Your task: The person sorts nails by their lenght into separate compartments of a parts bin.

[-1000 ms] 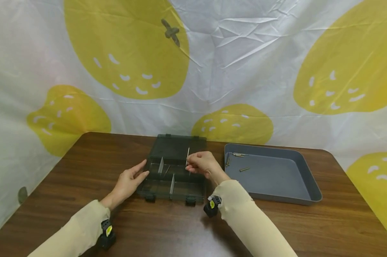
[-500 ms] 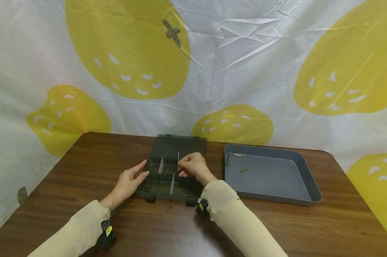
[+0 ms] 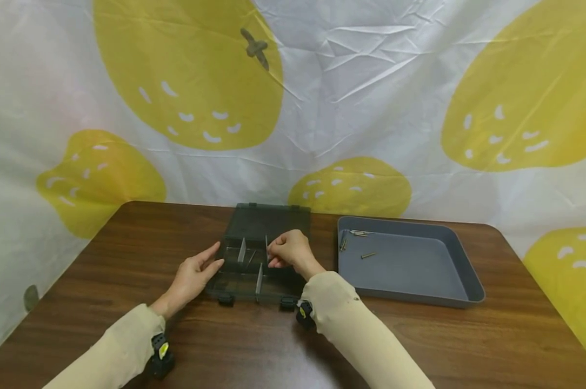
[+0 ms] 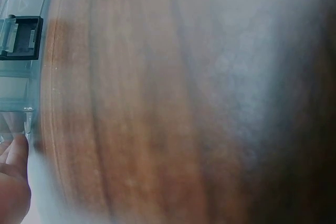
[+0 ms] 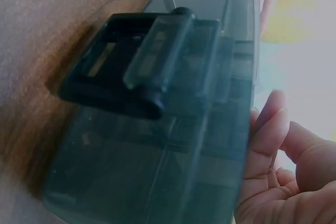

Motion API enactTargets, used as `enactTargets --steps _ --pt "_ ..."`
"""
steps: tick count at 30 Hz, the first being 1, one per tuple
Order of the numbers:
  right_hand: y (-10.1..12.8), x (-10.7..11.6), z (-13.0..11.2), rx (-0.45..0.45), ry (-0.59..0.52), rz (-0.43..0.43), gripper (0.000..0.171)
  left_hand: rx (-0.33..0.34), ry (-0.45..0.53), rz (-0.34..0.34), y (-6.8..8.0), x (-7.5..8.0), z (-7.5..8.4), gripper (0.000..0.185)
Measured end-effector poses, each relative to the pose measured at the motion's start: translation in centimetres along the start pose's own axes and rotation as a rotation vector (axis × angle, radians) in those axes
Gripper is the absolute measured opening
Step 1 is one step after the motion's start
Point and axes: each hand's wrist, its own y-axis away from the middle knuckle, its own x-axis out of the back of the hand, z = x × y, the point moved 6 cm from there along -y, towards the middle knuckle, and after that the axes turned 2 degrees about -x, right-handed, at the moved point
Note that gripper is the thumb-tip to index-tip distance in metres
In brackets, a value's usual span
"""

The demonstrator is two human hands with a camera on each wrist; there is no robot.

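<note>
A dark translucent organizer box (image 3: 283, 286) lies with its lid (image 3: 273, 219) folded back. My right hand (image 3: 293, 251) pinches a thin light-coloured divider (image 3: 267, 244), seen nearly edge-on and upright over the back row; its lower end is hidden. Another divider (image 3: 241, 250) stands further left in that row, and a third divider (image 3: 259, 281) stands in the front row. Between the two back dividers lies a slim metal screw (image 3: 252, 256). My left hand (image 3: 191, 278) rests its fairly straight fingers and thumb against the box's left side. In the right wrist view, curled fingers (image 5: 270, 140) show beyond the box wall.
A grey tray (image 3: 419, 294) sits to the right, with several screws (image 3: 358, 233) near its far left corner and a single screw (image 3: 368, 255) lying apart. Black latches (image 3: 287, 303) stick out at the box's front. A fruit-print cloth (image 3: 351, 124) hangs behind the wooden table (image 3: 215, 346).
My right hand has moved left with the divider and dropped slightly, bringing it over the back row. The left hand stays against the box. The view has shifted slightly.
</note>
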Motion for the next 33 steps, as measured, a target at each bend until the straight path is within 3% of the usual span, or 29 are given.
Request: enactTargets --steps 6,14,21,26,33 --pt "0.1 0.0 0.1 0.0 -0.023 0.0 0.015 -0.004 0.009 -0.002 0.1 0.0 0.1 0.053" --pt "0.2 1.1 0.5 -0.062 -0.175 -0.024 0.021 0.019 0.0 -0.007 0.3 0.1 0.0 0.054" --pt "0.3 7.0 0.7 -0.093 -0.308 0.079 0.03 0.014 -0.002 -0.007 0.1 0.0 0.1 0.054" --pt "0.3 11.8 2.1 -0.156 -0.378 0.178 0.036 0.007 0.005 -0.009 0.1 0.0 0.1 0.054" --pt "0.4 15.2 4.6 -0.227 -0.374 0.286 0.008 0.011 0.011 -0.01 0.1 0.0 0.2 0.055"
